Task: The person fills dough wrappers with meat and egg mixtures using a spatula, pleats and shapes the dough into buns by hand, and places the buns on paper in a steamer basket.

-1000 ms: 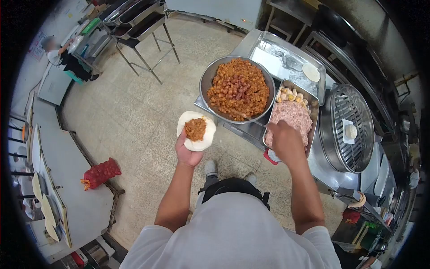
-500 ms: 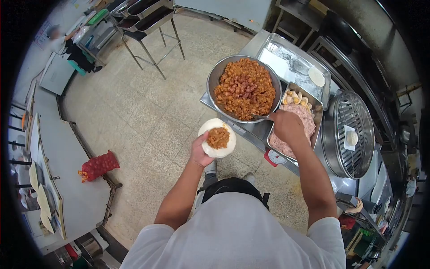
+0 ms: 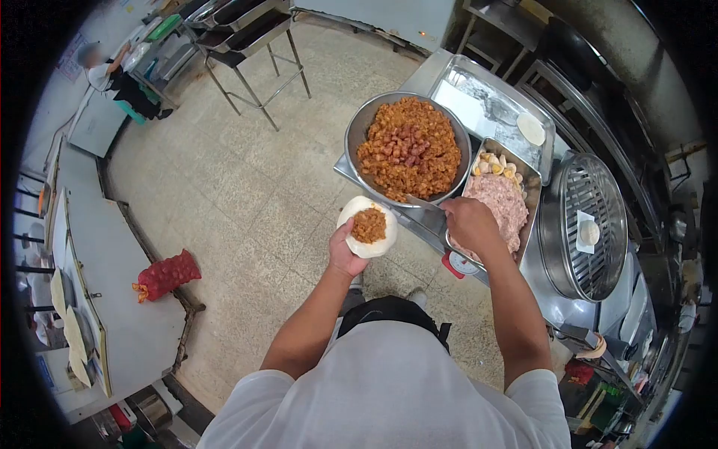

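Observation:
My left hand (image 3: 346, 251) holds a round of white dough (image 3: 384, 243) from its near left side, thumb on top. A mound of orange-brown minced filling (image 3: 369, 224) lies in the middle of the dough. In my right hand (image 3: 473, 224) is a flat metal spatula (image 3: 425, 203), its tip at the near rim of the large steel bowl (image 3: 355, 161). Chunky orange-brown filling (image 3: 430, 123), with darker red meat pieces on top, fills that bowl. Below my right hand is a steel tray (image 3: 535, 187) of pink minced meat (image 3: 502, 200) and halved eggs (image 3: 493, 163).
A floured metal tray (image 3: 490, 86) holds a dough round (image 3: 531, 129). One bun (image 3: 589, 233) on paper sits in the round steamer (image 3: 572, 284). A red scale (image 3: 458, 264) is at the counter edge. A red net sack (image 3: 168, 277) lies left; another person (image 3: 112, 78) works far left.
My right hand has moved left and slightly down, bringing the spatula from inside the bowl to its near rim. My left hand with the filled dough has shifted slightly right.

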A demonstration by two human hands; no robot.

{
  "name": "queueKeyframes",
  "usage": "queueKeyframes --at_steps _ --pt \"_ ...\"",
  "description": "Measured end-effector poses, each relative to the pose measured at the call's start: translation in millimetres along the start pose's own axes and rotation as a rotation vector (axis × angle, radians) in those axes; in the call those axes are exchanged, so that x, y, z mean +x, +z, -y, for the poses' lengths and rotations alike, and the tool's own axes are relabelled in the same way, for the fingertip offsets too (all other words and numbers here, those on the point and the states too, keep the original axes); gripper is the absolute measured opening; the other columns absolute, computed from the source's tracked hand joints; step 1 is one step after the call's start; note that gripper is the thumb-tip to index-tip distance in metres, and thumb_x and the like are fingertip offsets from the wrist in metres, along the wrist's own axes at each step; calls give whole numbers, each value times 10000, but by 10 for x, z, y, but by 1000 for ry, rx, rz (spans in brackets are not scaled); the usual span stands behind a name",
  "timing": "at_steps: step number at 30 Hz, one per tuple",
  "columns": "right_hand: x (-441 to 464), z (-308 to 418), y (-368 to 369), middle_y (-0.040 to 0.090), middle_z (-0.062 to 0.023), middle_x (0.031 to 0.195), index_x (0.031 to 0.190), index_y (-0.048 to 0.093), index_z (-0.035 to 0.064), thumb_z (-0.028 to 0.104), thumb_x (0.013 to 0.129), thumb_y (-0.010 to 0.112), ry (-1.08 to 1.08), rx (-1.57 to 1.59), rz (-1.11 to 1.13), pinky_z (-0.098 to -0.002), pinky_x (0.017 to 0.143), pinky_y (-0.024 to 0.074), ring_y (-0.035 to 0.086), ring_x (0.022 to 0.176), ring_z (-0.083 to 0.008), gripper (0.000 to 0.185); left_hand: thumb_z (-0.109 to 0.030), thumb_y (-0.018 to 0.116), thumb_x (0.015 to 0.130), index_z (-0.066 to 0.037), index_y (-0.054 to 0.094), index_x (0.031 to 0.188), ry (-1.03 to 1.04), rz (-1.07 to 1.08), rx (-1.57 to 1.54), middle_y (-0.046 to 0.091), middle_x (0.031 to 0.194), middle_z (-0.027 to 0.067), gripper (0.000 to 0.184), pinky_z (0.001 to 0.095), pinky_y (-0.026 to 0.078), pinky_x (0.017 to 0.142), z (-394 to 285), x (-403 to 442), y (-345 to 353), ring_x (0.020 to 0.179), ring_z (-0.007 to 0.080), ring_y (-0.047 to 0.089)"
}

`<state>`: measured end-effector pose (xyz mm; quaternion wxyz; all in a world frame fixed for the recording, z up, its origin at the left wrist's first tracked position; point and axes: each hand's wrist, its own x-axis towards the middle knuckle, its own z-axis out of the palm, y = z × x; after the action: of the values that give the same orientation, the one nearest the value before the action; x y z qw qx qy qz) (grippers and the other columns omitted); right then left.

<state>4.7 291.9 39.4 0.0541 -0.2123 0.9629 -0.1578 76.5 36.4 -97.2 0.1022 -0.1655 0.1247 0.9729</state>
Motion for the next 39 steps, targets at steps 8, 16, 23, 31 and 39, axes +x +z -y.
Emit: queueKeyframes --at_steps 8,16,23,31,39 --pt "-456 458 338 634 -132 899 1062 713 91 -1 812 607 -26 395 -187 -420 739 528 646 828 -333 287 -332 548 948 -49 446 1423 108 101 -81 520 1415 168 562 540 362 1120 -25 -18 208 1299 361 502" --pt "-533 520 -136 610 -111 853 997 715 104 8 814 638 26 316 -170 -417 659 523 639 792 -333 221 -278 587 921 -59 429 1428 76 148 -56 523 1401 177 575 569 390 1095 -166 -47 321 1285 378 509" --pt "-416 572 -69 631 -118 889 966 701 99 18 836 614 -35 306 -121 -441 703 517 641 824 -340 176 -230 590 910 -49 419 1428 75 142 49 530 1388 175 575 555 406 1090 -274 -23 342 1285 366 513" --pt "-296 -29 -273 688 -222 955 1045 681 79 83 879 583 417 106 -148 -483 772 519 661 916 -403 193 -213 597 937 -33 397 1444 -29 88 359 509 1416 176 574 528 390 1112 -781 -188 200 1317 347 490" --pt "40 -331 114 697 -229 901 1067 691 86 167 858 599 416 53 -167 -500 805 526 675 886 -405 242 -335 526 979 10 406 1415 -145 296 25 522 1386 228 569 526 431 1078 -697 -227 679 1250 373 551"
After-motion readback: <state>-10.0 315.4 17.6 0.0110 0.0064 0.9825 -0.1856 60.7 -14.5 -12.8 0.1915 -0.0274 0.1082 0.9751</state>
